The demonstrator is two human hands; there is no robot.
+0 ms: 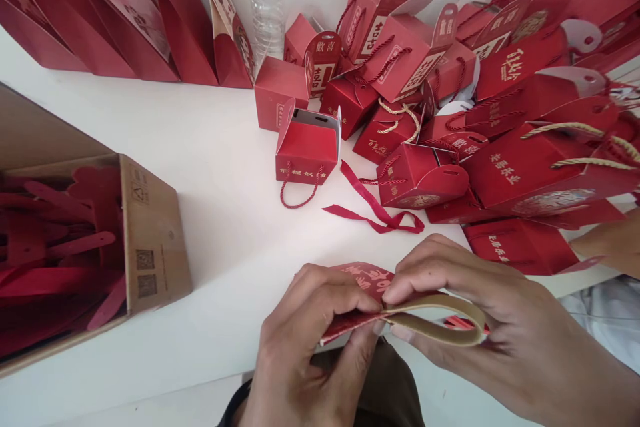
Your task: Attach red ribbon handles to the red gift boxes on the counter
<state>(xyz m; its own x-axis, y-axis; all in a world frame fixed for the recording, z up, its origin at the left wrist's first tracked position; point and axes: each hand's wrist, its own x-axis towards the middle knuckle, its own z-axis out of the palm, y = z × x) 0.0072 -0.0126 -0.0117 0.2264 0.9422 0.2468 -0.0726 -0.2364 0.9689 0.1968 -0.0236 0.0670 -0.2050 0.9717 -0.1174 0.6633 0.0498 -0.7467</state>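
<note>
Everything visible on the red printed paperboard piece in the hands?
The red printed paperboard piece has a red face with lighter pink lettering, partly hidden by fingers. At its right end, a tan, board-like strip bends into a rounded loop with an open middle; whether it's the same sheet, I can't tell. The left hand pinches the red part; the right hand pinches where the loop closes. It's held near the front edge of the white tabletop.

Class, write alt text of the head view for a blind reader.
A person's left hand and right hand pinch a folded red card at a white table; red boxes crowd beyond, an open carton stands at left.
</note>
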